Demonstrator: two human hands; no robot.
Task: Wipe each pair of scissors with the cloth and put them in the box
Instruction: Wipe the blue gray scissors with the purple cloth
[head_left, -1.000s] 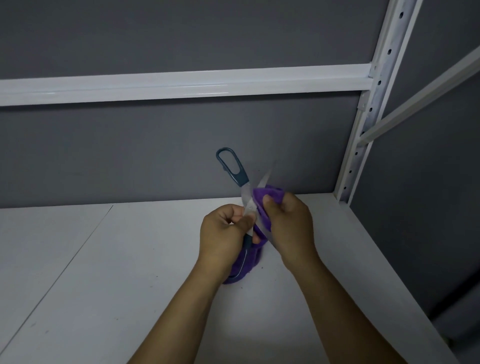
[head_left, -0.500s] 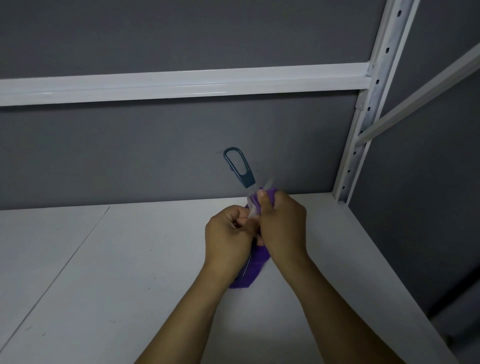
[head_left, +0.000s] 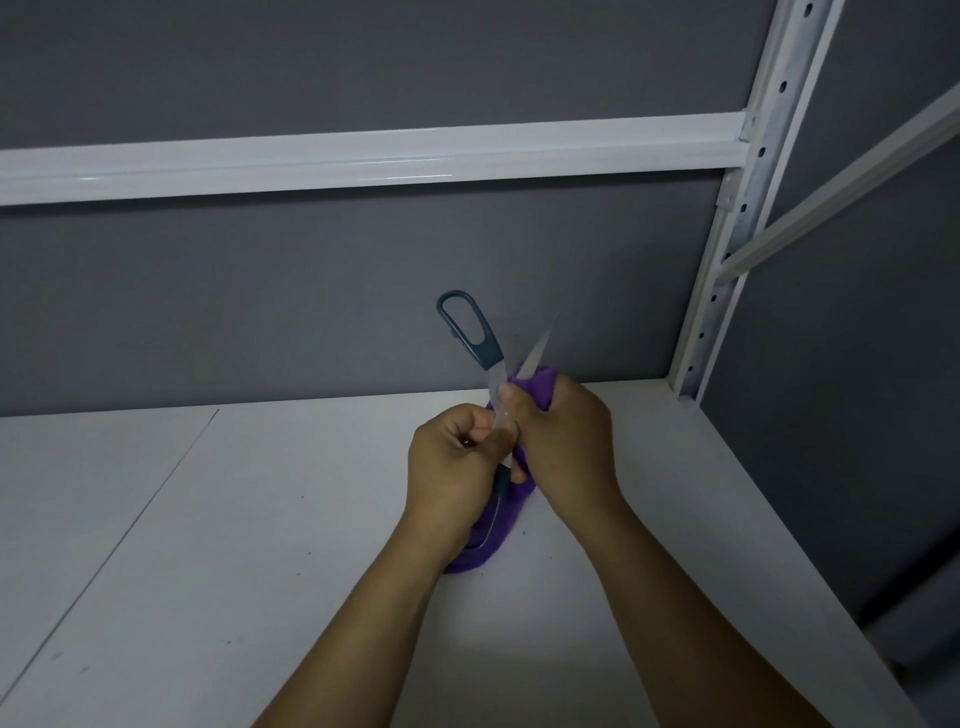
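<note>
- Step now: wiping. One pair of scissors (head_left: 472, 332) is up in the air over the white shelf (head_left: 208, 545), between both hands.
- Scissors are spread open like an X. One dark teal handle loop sticks up top, the other handle hangs low by the left wrist.
- Left hand (head_left: 454, 470): fingers curled tight round the scissors near the middle, where the 2 halves cross.
- Right hand (head_left: 569, 441): fingers & thumb curled, squeezing the purple cloth (head_left: 537, 387) round one blade (head_left: 540, 348). The pointy tip pokes out above the cloth.
- Rest of the cloth hangs down under the hands, low end near the shelf.
- Box: not in view, can't tell where it is.
- Next, I think: slide the cloth along the blade to the tip, do the other blade too, then close the scissors & look for the box.
- Watch out: sharp edge is right by the thumb, so go slow w/ cloth between skin & blade.
</note>
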